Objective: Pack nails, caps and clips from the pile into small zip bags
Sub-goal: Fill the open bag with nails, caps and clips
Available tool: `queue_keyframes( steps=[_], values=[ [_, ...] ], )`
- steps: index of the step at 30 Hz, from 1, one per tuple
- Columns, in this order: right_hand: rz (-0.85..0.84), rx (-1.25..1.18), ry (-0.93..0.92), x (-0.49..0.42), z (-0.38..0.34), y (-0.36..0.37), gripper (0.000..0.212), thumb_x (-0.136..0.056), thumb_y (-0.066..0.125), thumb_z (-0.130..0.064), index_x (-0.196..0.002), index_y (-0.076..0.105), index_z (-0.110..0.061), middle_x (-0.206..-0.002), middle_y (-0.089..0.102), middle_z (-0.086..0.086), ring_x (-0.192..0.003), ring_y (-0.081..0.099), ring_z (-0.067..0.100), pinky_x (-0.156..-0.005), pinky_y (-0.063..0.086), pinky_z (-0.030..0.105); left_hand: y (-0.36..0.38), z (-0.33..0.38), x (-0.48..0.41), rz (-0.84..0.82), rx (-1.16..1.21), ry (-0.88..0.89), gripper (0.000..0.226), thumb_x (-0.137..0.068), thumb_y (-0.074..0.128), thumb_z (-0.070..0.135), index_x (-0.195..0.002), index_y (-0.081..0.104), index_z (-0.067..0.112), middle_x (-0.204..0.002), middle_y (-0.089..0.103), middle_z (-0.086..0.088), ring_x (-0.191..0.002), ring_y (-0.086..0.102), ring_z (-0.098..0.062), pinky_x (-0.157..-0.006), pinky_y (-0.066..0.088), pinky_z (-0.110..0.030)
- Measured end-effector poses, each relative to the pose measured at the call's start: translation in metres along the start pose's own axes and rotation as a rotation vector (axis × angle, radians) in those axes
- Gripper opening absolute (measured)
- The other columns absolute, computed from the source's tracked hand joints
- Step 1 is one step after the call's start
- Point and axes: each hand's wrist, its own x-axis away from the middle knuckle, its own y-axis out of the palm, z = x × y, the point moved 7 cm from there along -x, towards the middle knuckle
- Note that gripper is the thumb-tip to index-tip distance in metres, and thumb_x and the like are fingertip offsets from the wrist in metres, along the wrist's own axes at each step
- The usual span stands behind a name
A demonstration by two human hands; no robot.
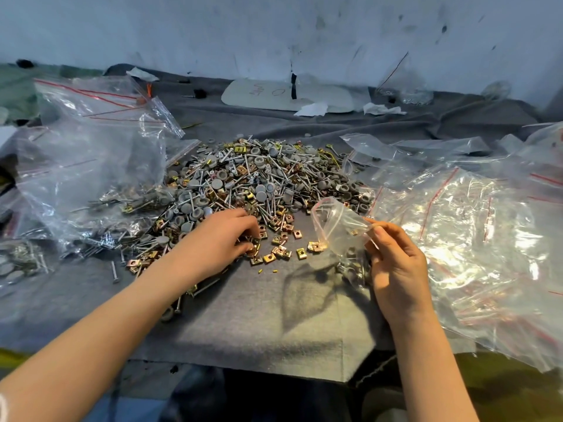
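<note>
Nearest, on the grey cloth of the table (259,315): left hand (219,236) palm down at the near edge of the pile (259,181), fingers curled and pinching among loose clips (280,251), seemingly gathering a few. Just to the right, right hand (396,263) pinching a small bag (338,226) by its rim and holding it up, mouth open toward the clips. Inside that bag: grey caps (351,252) and nails (355,271) sunk to the bottom, one clip visible higher up. Probably on the clip step for this bag, then, with sealing not yet done. Beyond the hands, the pile itself: nails, caps and clips all mixed, broad and deep, so plenty left to pack. To the left, touching the pile, a big clear sack (91,166) with a red zip strip, holding apparently finished packets (137,202) of nails, caps and clips along its bottom; more packed parts at the far left edge, number impossible to tell. To the right, a glossy heap of empty bags (475,239), red-striped and flat, ready for filling. By the look of it: a fair batch packed, much more waiting, going by the bulk of the pile. Farthest back: a white card (286,92) with scribbles, paper scraps (313,109) beside it, then the stained wall (274,35).
</note>
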Motion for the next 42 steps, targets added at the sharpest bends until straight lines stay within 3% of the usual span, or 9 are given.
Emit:
queue_keyframes(
  steps=[8, 11, 14, 19, 23, 25, 27, 32, 42],
  values=[
    [-0.193, 0.254, -0.027, -0.005, -0.014, 0.004, 0.007, -0.07, 0.068, -0.015, -0.068, 0.074, -0.019, -0.115, 0.068, -0.002, -0.111, 0.061, 0.009, -0.083, 0.048, 0.02, -0.008, 0.002, 0.003, 0.098, 0.054, -0.014, 0.016, -0.092, 0.064, 0.023, -0.106, 0.068, 0.017, -0.108, 0.06, 0.004, -0.1, 0.057, -0.013, -0.093, 0.045, -0.031],
    [-0.347, 0.513, -0.081, -0.011, -0.034, 0.019, 0.006, -0.069, 0.078, -0.02, -0.068, 0.074, -0.025, -0.115, 0.068, -0.008, -0.109, 0.062, 0.007, -0.079, 0.05, 0.015, -0.023, 0.018, 0.013, 0.201, 0.4, -0.035, 0.034, -0.083, 0.069, 0.043, -0.112, 0.069, 0.025, -0.105, 0.068, 0.012, -0.093, 0.062, -0.001, -0.088, 0.049, -0.02],
    [-0.422, 0.628, -0.113, -0.015, -0.045, 0.036, 0.006, -0.072, 0.076, -0.023, -0.069, 0.073, -0.027, -0.111, 0.069, -0.007, -0.105, 0.063, 0.01, -0.078, 0.049, 0.016, -0.004, 0.054, 0.022, -0.091, 0.81, -0.015, 0.052, -0.069, 0.076, 0.062, -0.116, 0.06, 0.049, -0.109, 0.07, 0.022, -0.098, 0.064, 0.007, -0.087, 0.05, -0.011],
    [-0.348, 0.65, -0.145, -0.018, -0.052, 0.038, 0.005, -0.078, 0.071, -0.015, -0.074, 0.069, -0.018, -0.11, 0.069, 0.0, -0.104, 0.063, 0.018, -0.084, 0.052, 0.029, 0.037, 0.096, 0.023, -0.17, 1.188, -0.09, 0.097, -0.058, 0.082, 0.038, -0.136, 0.025, 0.047, -0.125, 0.05, 0.038, -0.112, 0.048, 0.023, -0.086, 0.035, 0.004],
    [-0.282, 0.598, -0.169, -0.012, -0.055, 0.038, 0.007, -0.08, 0.07, -0.012, -0.075, 0.067, -0.017, -0.109, 0.069, 0.003, -0.1, 0.063, 0.018, -0.078, 0.05, 0.024, 0.043, 0.111, 0.015, 0.011, 1.209, -0.145, 0.081, -0.067, 0.08, 0.049, -0.12, 0.02, 0.062, -0.098, 0.042, 0.063, -0.098, 0.039, 0.037, -0.086, 0.032, 0.006],
    [-0.27, 0.61, -0.18, -0.009, -0.056, 0.039, 0.007, -0.08, 0.07, -0.01, -0.076, 0.069, -0.016, -0.11, 0.069, 0.005, -0.103, 0.064, 0.02, -0.081, 0.05, 0.028, 0.034, 0.107, 0.007, 0.115, 1.18, -0.179, 0.069, -0.081, 0.058, 0.068, -0.139, 0.022, 0.057, -0.134, 0.038, 0.045, -0.117, 0.036, 0.022, -0.108, 0.019, -0.011],
    [-0.275, 0.638, -0.185, -0.006, -0.058, 0.04, 0.003, -0.078, 0.072, -0.014, -0.076, 0.071, -0.016, -0.109, 0.069, 0.003, -0.106, 0.064, 0.021, -0.088, 0.05, 0.034, 0.024, 0.098, -0.003, 0.18, 1.267, -0.228, 0.048, -0.095, 0.034, 0.057, -0.139, 0.043, 0.041, -0.144, 0.046, 0.019, -0.129, 0.042, 0.001, -0.113, 0.034, -0.041],
    [-0.311, 0.61, -0.174, -0.002, -0.059, 0.04, 0.004, -0.078, 0.072, -0.021, -0.082, 0.07, -0.02, -0.103, 0.071, 0.0, -0.1, 0.066, 0.015, -0.08, 0.052, 0.022, -0.002, 0.082, -0.013, 0.158, 1.466, -0.209, 0.036, -0.096, 0.032, 0.046, -0.11, 0.065, 0.043, -0.109, 0.073, 0.006, -0.097, 0.069, -0.009, -0.093, 0.049, -0.038],
    [-0.537, 1.762, -0.1, 0.0, -0.021, 0.017, 0.012, -0.086, 0.068, -0.012, -0.096, 0.068, -0.018, -0.096, 0.055, -0.002, -0.086, 0.05, 0.014, -0.072, 0.039, 0.023, 0.021, 0.045, -0.015, -0.046, 1.612, -0.185, 0.042, -0.091, 0.032, 0.052, -0.119, 0.062, 0.042, -0.119, 0.07, -0.004, -0.102, 0.07, -0.03, -0.079, 0.056, -0.047]
  ],
)
